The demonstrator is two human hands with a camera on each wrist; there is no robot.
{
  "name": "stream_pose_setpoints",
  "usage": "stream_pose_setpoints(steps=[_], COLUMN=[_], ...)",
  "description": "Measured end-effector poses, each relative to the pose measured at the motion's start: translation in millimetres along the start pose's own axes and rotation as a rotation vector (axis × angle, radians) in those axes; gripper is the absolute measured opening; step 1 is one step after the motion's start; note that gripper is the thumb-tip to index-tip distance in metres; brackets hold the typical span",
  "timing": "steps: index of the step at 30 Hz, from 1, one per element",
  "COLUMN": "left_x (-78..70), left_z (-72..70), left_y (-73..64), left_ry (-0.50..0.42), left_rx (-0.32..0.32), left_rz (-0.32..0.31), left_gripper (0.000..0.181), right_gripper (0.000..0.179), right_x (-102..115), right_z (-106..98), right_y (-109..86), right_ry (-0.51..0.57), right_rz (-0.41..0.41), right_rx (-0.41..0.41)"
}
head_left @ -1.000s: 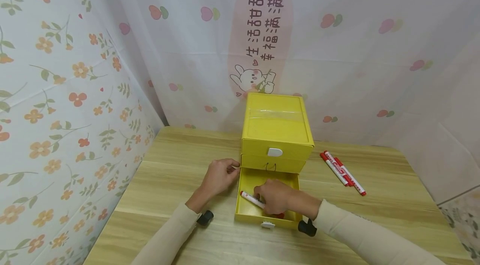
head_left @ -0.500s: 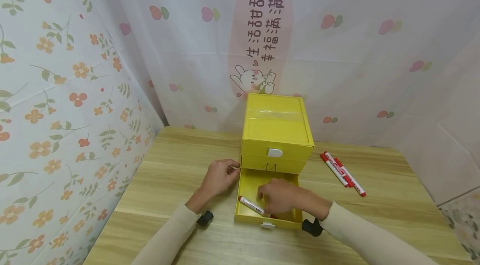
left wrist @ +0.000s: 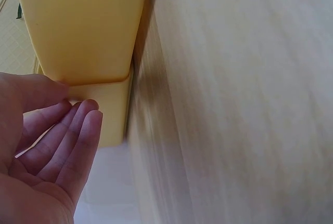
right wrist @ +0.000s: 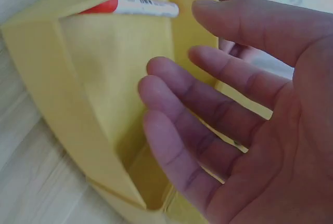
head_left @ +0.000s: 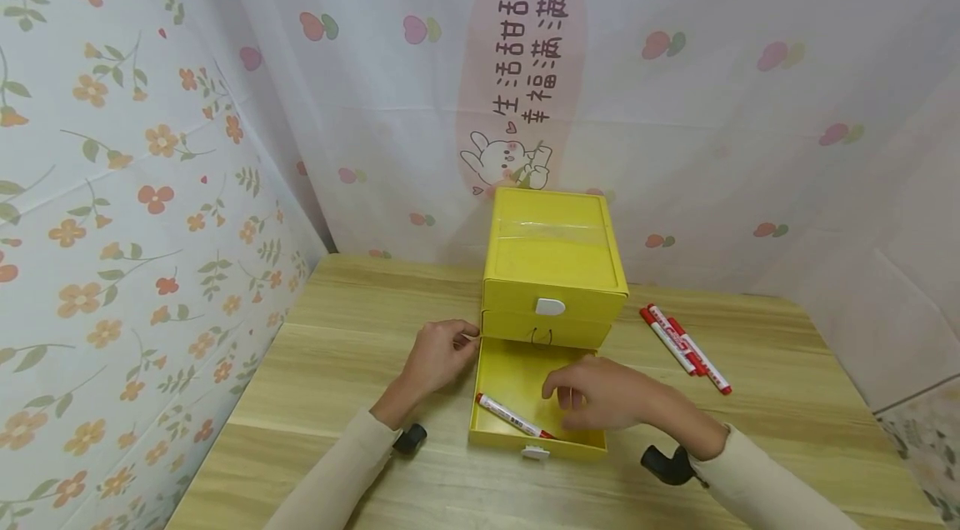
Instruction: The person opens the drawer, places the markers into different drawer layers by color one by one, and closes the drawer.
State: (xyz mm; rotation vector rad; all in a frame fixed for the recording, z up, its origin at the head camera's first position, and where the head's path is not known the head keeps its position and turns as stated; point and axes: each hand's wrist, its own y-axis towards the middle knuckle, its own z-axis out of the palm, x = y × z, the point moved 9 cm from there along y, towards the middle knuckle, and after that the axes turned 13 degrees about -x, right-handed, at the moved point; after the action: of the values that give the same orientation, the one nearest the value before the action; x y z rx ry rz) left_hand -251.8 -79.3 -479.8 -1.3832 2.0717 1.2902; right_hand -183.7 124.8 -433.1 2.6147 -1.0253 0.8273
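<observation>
A yellow two-drawer box [head_left: 555,242] stands on the table with its lower drawer [head_left: 513,367] pulled out. One red-capped white marker [head_left: 510,413] lies slanted in that drawer, near its front wall; the right wrist view shows the marker [right wrist: 145,7] too. Above the drawer's right side hovers my right hand [head_left: 603,392], fingers loosely bent and apart from the marker, holding nothing. My left hand [head_left: 441,351] stays at the box's left side by the drawer opening. In the left wrist view its relaxed fingers [left wrist: 78,135] hold nothing, and the thumb tip meets the box edge.
Several red-and-white markers [head_left: 686,347] lie together on the wooden table [head_left: 360,347], right of the box. The upper drawer, with a white pull tab [head_left: 550,307], is closed. A printed curtain [head_left: 375,138] hangs behind the table, and a flowered one on the left.
My right hand has let go of the marker, which now lies lower and flatter in the drawer, and has drawn back to the right. The left hand has not moved.
</observation>
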Motion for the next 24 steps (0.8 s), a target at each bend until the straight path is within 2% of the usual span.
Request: stream_pose_setpoints(steps=[5, 9, 14, 20, 24], left_x=[-0.2, -0.2, 0.8, 1.8, 2.3], left_z=[-0.5, -0.6, -0.1, 0.2, 0.1], left_y=[-0.8, -1.0, -0.9, -0.9, -0.8], left_ry=[0.005, 0.001, -0.006, -0.010, -0.005], left_rx=[-0.003, -0.008, -0.012, -0.016, -0.020], left_rz=[0.006, 0.010, 0.011, 0.017, 0.021], left_gripper=[0.009, 0.009, 0.009, 0.008, 0.009], right_gripper=[0.026, 0.025, 0.022, 0.025, 0.025], right_x=[-8.7, -16.9, -37.6, -74.9, -106.1], right_z=[-20.7, -38.7, -54.8, -68.2, -75.7], right_y=[-16.1, -28.9, -45.6, -62.6, -73.4], right_ry=[0.016, 0.034, 0.060, 0.055, 0.015], right_rz=[-0.006, -0.049, -0.054, -0.004, 0.079], right_rx=[-0.112, -0.224, -0.320, -0.423, -0.504])
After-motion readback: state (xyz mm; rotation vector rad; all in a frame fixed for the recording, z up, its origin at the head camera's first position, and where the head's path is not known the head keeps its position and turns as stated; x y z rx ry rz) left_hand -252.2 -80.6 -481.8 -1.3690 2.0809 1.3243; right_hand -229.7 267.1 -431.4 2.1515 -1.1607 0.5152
